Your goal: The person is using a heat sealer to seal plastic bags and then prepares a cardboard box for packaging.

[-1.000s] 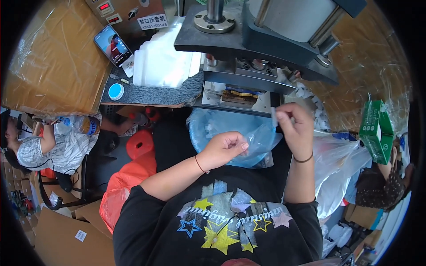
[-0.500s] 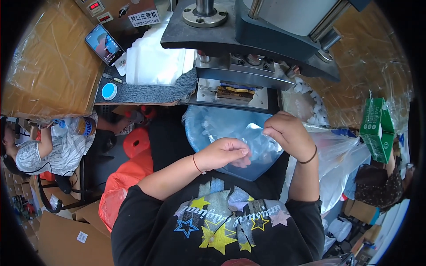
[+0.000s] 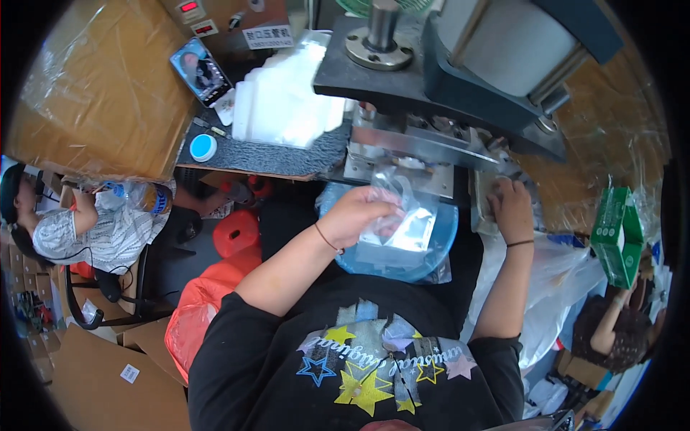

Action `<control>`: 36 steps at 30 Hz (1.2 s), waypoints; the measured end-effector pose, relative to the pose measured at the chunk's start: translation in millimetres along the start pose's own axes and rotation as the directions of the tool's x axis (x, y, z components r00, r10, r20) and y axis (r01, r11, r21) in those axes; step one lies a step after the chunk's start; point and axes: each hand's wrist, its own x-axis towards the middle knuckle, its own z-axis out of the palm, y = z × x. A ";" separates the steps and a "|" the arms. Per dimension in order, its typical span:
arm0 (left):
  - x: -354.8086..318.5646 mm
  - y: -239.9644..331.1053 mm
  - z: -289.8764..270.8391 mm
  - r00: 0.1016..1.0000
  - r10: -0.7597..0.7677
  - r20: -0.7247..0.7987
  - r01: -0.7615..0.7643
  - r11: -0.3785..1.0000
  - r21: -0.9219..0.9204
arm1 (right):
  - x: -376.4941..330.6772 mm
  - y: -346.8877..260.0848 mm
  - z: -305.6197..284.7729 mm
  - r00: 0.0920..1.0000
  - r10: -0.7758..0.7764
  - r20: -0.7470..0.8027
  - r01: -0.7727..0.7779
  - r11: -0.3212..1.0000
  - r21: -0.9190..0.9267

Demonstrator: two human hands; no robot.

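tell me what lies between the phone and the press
Mostly a pile of white sheets lies between the phone and press, in the head view.

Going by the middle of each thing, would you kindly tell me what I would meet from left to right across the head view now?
Taped cardboard box, round blue-topped tub, white sheet stack, left hand holding clear plastic, right hand, green box.
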 end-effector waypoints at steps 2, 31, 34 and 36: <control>1.9 3.1 5.1 1.000 0.026 -0.007 -0.026 0.998 -0.058 | 0.7 9.1 10.6 1.000 -0.025 -0.015 0.026 0.994 0.105; -47.0 4.9 12.5 0.911 0.402 0.094 -0.353 0.641 0.682 | 0.0 -141.8 -54.8 0.972 -0.067 -0.225 0.230 0.464 0.855; -42.3 -7.5 13.0 0.925 0.374 0.062 -0.347 0.769 0.537 | -7.3 -128.9 -46.0 0.983 -0.014 -0.184 0.174 0.402 0.899; -41.0 -12.4 17.4 0.929 0.368 0.039 -0.331 0.779 0.532 | -15.5 -121.7 -46.1 0.990 0.111 -0.085 0.052 0.273 0.961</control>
